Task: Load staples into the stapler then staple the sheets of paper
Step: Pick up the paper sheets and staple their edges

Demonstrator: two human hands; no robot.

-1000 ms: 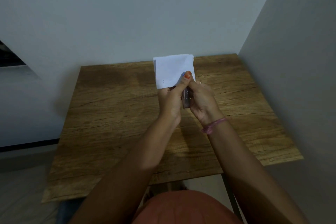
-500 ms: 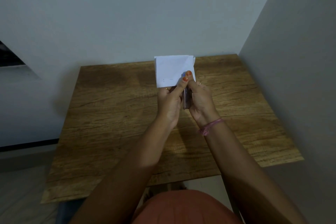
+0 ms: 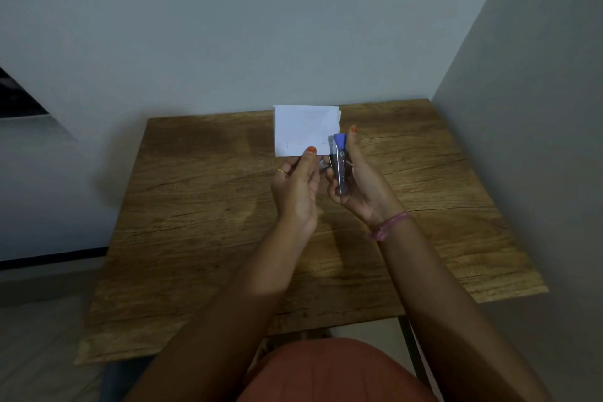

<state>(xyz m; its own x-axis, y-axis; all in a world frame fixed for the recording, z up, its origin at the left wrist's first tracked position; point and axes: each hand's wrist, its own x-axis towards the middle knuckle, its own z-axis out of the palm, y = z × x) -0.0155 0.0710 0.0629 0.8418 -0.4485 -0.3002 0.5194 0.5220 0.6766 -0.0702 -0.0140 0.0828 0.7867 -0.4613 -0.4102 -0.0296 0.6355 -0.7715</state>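
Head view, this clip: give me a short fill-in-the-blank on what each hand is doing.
1. The left hand pinches the white ____ by its near edge.
2. The right hand holds the ____, whose tip is blue.
3. Both hands are above a ____ table.
4. The pink string is on the ____ wrist.

Missing words: paper; stapler; wooden; right

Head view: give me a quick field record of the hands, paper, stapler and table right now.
left hand: pinches the lower edge of the paper, thumb on its near face
right hand: grips the stapler, fingers curled round it
paper: white sheets, held up above the table
stapler: blue tip at the paper's lower right corner; whether it is clamped on the corner cannot be told
table: wooden, beneath both hands
wrist: pink band on the right
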